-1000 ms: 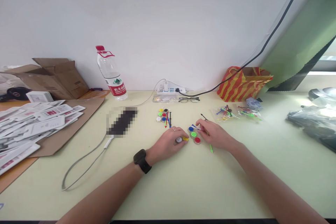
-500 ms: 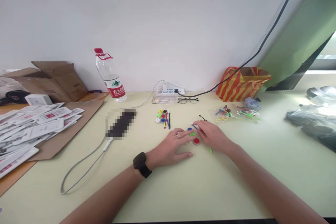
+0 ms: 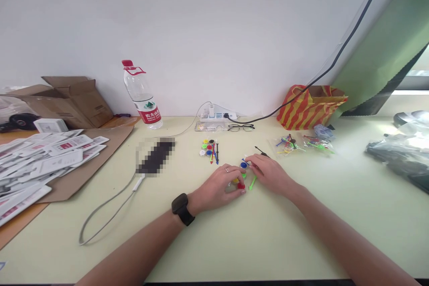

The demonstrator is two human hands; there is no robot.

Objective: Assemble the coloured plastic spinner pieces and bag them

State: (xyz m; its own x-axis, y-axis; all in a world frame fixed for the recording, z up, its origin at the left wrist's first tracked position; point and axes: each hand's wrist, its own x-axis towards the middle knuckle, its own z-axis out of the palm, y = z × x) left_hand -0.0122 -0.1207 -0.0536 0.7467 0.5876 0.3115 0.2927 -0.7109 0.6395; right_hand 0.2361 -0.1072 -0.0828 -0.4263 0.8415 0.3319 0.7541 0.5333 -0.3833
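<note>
My left hand (image 3: 223, 187), with a ring and a black watch, rests on the table with thumb and index finger closed about a small red disc (image 3: 241, 185). A blue disc (image 3: 243, 165) lies just past its fingertips; green and yellow discs are partly hidden under the fingers. My right hand (image 3: 273, 174) pinches a thin blue plastic stick (image 3: 244, 161), whose tip pokes out to the left. Below its fingers a green arrow-shaped stick (image 3: 252, 182) lies on the table. Beyond them, a black stick (image 3: 260, 151) is partly covered by the right hand.
Several coloured discs (image 3: 205, 147) and sticks (image 3: 217, 153) lie farther back. Plastic bags of coloured pieces (image 3: 287, 143) lie right, before a striped bag (image 3: 310, 109). A bottle (image 3: 150, 111), glasses (image 3: 241, 128) and power strip (image 3: 219, 114) stand behind. White tags (image 3: 63, 165) are piled left.
My left fingers have curled in and drawn the red disc left and toward me. My right hand has shifted slightly with the blue stick, and the green stick now shows more fully.
</note>
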